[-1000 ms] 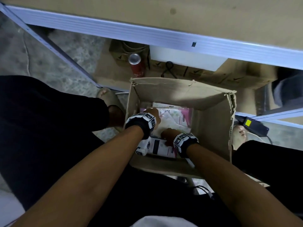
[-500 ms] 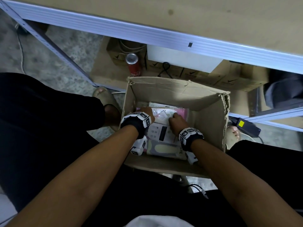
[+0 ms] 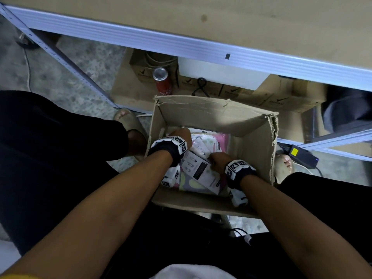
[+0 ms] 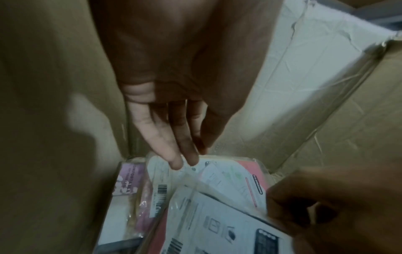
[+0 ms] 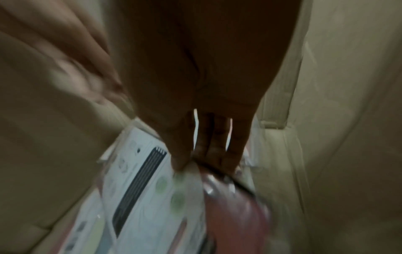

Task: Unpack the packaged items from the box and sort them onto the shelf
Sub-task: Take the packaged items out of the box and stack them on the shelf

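Both forearms reach down into the cardboard box on the floor. The right wrist view is blurred, its package print unreadable. The right hand pinches the edge of a white package, thumb above and fingers under. The left hand lies with straight fingers touching a clear-wrapped packet at the box's far-left corner. Since half a second ago the white package has tilted up. Beyond the box, the shelf hides part of a red can.
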